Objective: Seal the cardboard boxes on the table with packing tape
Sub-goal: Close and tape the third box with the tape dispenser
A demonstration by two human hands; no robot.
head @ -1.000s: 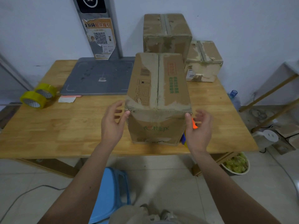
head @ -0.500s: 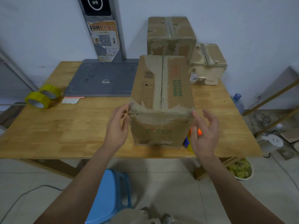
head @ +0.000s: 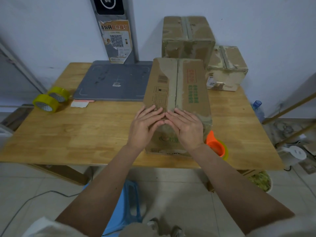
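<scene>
A tall cardboard box (head: 177, 86) with printed labels stands near the front edge of the wooden table (head: 85, 134), its top flaps closed along a centre seam. My left hand (head: 146, 124) and my right hand (head: 185, 126) lie flat on the near end of its top, fingers straight, fingertips meeting at the seam. Two yellow rolls of packing tape (head: 49, 100) sit at the table's left edge. An orange tape dispenser (head: 216, 145) rests just right of the box, partly hidden by it.
Two more cardboard boxes stand at the back: a large one (head: 188, 36) and a smaller one (head: 225, 69) to its right. A grey scale platform (head: 111, 81) with a post lies at the back left. A blue stool (head: 126, 202) stands under the table's front edge.
Both hands have moved from the box's sides up onto its top and now press flat at the seam. The view has shifted closer.
</scene>
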